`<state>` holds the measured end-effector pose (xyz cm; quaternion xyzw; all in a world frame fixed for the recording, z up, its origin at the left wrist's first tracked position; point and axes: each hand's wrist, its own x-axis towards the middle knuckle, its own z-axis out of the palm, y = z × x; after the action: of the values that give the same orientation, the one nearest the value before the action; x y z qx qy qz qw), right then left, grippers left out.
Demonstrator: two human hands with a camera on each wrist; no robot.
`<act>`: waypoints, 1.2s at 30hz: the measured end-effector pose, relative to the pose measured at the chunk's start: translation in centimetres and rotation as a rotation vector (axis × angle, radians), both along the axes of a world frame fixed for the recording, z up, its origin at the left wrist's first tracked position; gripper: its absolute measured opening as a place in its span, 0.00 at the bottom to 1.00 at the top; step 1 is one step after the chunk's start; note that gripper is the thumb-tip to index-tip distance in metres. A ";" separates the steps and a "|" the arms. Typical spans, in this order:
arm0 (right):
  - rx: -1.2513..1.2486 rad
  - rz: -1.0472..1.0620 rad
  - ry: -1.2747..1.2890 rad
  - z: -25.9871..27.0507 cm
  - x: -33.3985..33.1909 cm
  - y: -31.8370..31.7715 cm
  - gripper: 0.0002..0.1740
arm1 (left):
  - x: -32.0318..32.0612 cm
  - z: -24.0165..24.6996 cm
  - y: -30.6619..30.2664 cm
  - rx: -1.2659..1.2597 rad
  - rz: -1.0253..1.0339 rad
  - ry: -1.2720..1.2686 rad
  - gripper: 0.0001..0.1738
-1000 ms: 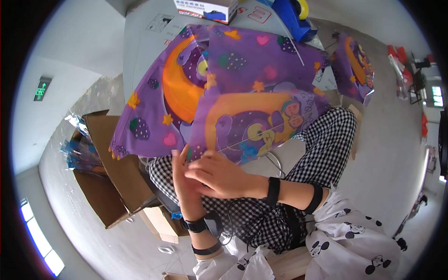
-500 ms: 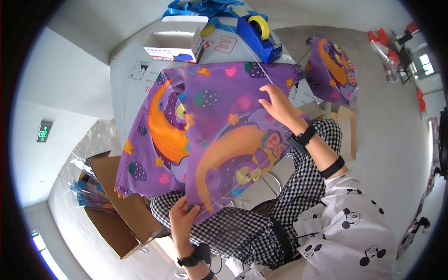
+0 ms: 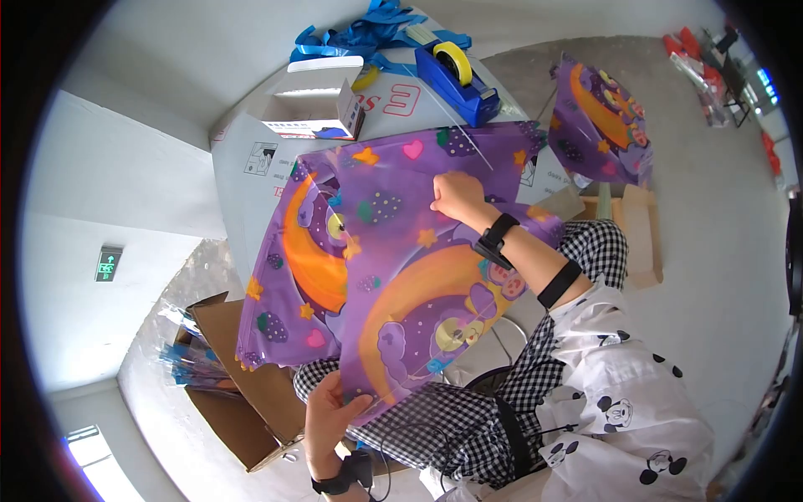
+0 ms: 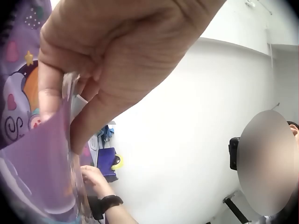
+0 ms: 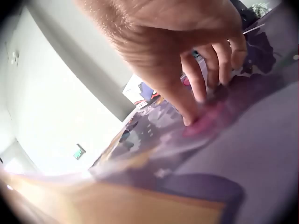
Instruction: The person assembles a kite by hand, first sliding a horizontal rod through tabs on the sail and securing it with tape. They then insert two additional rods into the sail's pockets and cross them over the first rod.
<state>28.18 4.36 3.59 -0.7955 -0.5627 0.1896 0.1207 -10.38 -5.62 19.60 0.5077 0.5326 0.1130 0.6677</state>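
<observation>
A purple printed sheet (image 3: 393, 201) with moons, stars and hearts lies across the grey table and hangs over the person's lap. The left hand (image 3: 328, 418) pinches its lower near corner between thumb and fingers; in the left wrist view the hand (image 4: 112, 56) holds the clear edge of the purple film (image 4: 44, 163). The right hand (image 3: 460, 199) is on the sheet's upper right part, fingers bent downward. In the right wrist view the fingertips of this hand (image 5: 187, 60) touch the purple surface (image 5: 219, 140) near a pink heart. A thin white stick (image 3: 477, 149) lies beyond the right hand.
An opened white box (image 3: 314, 113), a blue tape dispenser (image 3: 456, 84) with yellow tape and blue straps (image 3: 355, 32) are on the table's far side. Another purple printed piece (image 3: 600, 121) hangs at the right. A cardboard box (image 3: 247, 376) stands at the lower left.
Both hands were together near the sheet's lower edge. They parted, the left taking the near corner and the right reaching far over the sheet; the right has since moved left and its fingers bent.
</observation>
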 end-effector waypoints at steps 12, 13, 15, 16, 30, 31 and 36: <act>0.157 -0.138 0.347 -0.4 1.9 -1.9 0.13 | 1.6 5.5 2.2 0.145 -0.159 0.255 0.21; 0.263 -0.130 0.418 -0.3 2.7 -2.7 0.12 | 1.1 6.3 2.6 0.149 -0.130 0.282 0.21; 0.376 -0.213 0.769 1.2 4.3 -4.4 0.11 | 1.0 8.7 4.2 0.274 -0.160 0.478 0.20; 0.395 -0.259 0.877 3.3 4.6 -6.0 0.11 | 2.1 10.7 5.4 0.368 -0.231 0.644 0.21; 0.455 -1.040 1.405 2.6 -3.2 -21.4 0.16 | 14.9 3.6 30.4 0.895 -0.532 0.567 0.28; 0.456 -1.069 1.381 1.1 -3.2 -21.9 0.16 | 15.3 0.0 31.3 1.047 -0.614 0.600 0.30; 0.534 -0.995 1.042 -0.5 0.3 -22.4 0.25 | 18.2 -11.6 31.7 0.913 -0.520 0.532 0.35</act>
<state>28.46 -18.04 3.05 -0.7066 -0.0356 0.3211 0.6295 7.82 26.11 8.04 0.8686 0.4373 0.0320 0.2308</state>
